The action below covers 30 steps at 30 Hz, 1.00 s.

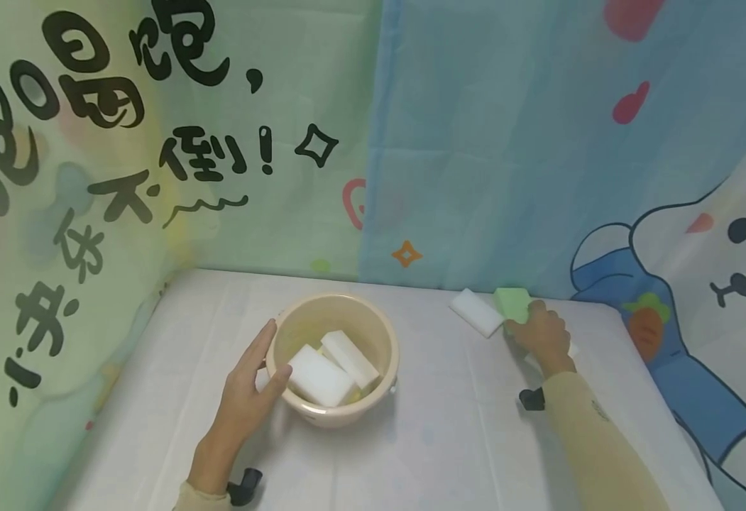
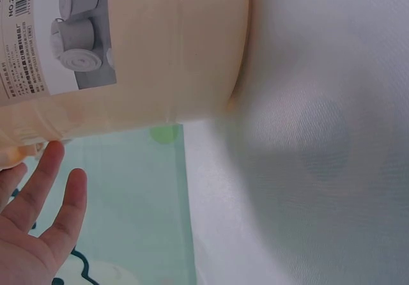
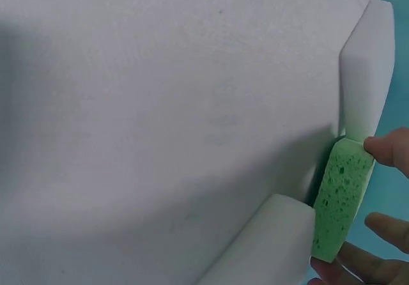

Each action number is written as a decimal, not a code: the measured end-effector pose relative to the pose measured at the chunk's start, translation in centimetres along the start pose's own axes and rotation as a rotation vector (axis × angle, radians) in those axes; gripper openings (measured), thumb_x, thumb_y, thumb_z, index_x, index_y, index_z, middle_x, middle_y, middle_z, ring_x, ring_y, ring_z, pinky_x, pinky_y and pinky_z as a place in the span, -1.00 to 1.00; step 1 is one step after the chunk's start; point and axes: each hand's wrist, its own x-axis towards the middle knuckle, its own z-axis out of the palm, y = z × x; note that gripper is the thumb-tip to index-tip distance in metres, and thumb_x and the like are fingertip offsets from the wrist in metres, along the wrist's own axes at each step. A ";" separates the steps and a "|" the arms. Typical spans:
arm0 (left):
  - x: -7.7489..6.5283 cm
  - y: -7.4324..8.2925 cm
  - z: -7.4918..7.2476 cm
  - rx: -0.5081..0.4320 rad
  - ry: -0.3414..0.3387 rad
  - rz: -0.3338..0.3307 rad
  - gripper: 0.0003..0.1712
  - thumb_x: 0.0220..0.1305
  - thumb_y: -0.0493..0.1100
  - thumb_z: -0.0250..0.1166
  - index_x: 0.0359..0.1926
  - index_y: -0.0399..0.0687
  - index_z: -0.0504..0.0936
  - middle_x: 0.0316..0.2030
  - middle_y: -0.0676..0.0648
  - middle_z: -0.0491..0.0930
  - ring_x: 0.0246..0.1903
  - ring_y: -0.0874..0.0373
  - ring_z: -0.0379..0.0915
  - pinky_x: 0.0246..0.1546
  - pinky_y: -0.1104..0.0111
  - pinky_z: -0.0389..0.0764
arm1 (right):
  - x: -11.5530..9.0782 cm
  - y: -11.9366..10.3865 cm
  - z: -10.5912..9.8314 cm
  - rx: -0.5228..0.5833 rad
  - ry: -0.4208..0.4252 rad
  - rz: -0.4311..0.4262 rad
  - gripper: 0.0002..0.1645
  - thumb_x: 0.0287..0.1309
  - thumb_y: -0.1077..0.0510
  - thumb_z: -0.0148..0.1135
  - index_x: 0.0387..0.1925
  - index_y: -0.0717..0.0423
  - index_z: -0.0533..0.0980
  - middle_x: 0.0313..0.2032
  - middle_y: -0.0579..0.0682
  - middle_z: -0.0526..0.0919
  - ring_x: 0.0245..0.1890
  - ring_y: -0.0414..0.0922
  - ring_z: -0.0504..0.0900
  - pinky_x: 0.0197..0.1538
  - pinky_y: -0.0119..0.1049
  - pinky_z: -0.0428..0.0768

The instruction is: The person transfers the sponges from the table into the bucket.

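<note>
A cream bucket (image 1: 385, 341) stands on the table, with white sponge blocks (image 1: 321, 376) and bits of yellow inside. My left hand (image 1: 248, 390) rests against its left side, thumb at the rim; in the left wrist view the fingers (image 2: 48, 183) extend fairly straight, one touching the bucket wall (image 2: 185, 55). At the table's back right, my right hand (image 1: 544, 337) holds a green sponge (image 3: 342, 199) by its two ends, thumb on one and fingers at the other. A white block (image 1: 477, 312) lies left of that sponge, and another, partly hidden, lies under the right hand.
A white cloth (image 1: 436, 440) covers the table. Printed curtains (image 1: 475, 177) hang at its back and left edges, with lettering and a cartoon bear (image 1: 717, 319) at the right. A label (image 2: 51, 42) is stuck on the bucket's side.
</note>
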 end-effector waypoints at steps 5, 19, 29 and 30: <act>0.0 0.3 0.0 0.000 0.016 0.015 -0.21 0.36 -0.18 0.29 0.53 -0.08 0.19 0.47 -0.08 0.22 0.36 0.03 0.27 0.15 0.43 0.48 | -0.6 -0.4 -0.6 0.018 0.058 0.000 -0.05 0.25 -0.07 0.19 0.35 0.58 0.12 0.10 0.61 0.33 0.06 0.50 0.38 0.06 0.35 0.44; -0.1 0.6 0.1 0.001 0.000 -0.019 -0.20 0.36 -0.15 0.29 0.54 -0.04 0.18 0.48 -0.05 0.20 0.39 0.04 0.23 0.13 0.14 0.53 | -5.0 -3.6 -3.4 0.121 0.182 -0.157 -0.17 0.27 -0.02 0.27 0.30 0.51 0.27 0.16 0.55 0.41 0.11 0.46 0.42 0.09 0.36 0.43; -0.1 0.6 0.2 0.015 0.010 -0.012 -0.19 0.36 -0.15 0.29 0.54 -0.04 0.18 0.48 -0.10 0.21 0.38 0.03 0.25 0.13 0.19 0.53 | -9.7 -8.9 -5.9 0.204 0.180 -0.321 -0.21 0.25 -0.04 0.31 0.29 0.43 0.34 0.21 0.46 0.44 0.18 0.38 0.41 0.13 0.32 0.42; 0.0 0.6 0.2 0.013 0.009 -0.011 -0.19 0.36 -0.15 0.29 0.54 -0.04 0.18 0.48 -0.11 0.21 0.38 0.03 0.25 0.13 0.19 0.53 | -10.1 -9.3 -6.1 0.202 0.181 -0.338 -0.21 0.24 -0.04 0.32 0.28 0.43 0.35 0.21 0.45 0.44 0.18 0.37 0.42 0.12 0.31 0.43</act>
